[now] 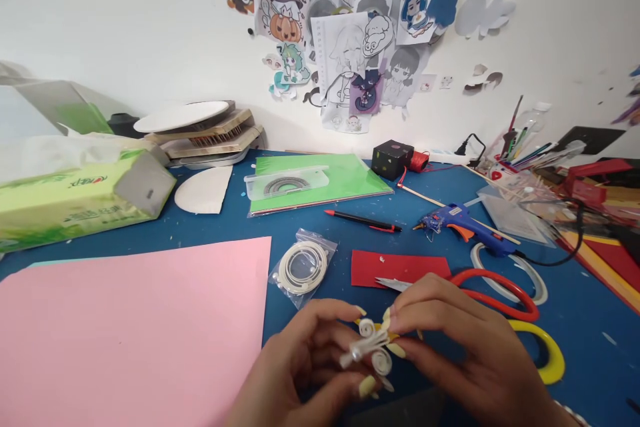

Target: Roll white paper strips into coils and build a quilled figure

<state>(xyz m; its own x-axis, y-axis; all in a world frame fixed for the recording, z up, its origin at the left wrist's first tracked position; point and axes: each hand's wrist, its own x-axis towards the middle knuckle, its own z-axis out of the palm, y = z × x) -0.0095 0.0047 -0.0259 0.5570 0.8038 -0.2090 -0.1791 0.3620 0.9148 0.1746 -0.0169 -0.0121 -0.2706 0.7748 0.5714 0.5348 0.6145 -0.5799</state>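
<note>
A small white craft piece [370,345] with curled spirals and a bit of yellow at its far side is held between my two hands, low in the middle of the view. My left hand [300,363] wraps its fingers around it from the left, partly hiding its underside. From the right, my right hand [460,340] pinches the yellow part with thumb and fingertips. Beneath and beside the right hand lie scissors [543,347] with red and yellow handles, their blades resting over a red strip [365,267]. Left of that is a clear bag with a white coil [303,268].
A pink sheet [135,327] covers the left of the blue table. A blue glue gun [463,223] with a black cord lies at right. Further back are a pen [363,220], a green sheet [345,177], a black box [393,159] and a tissue pack [75,193].
</note>
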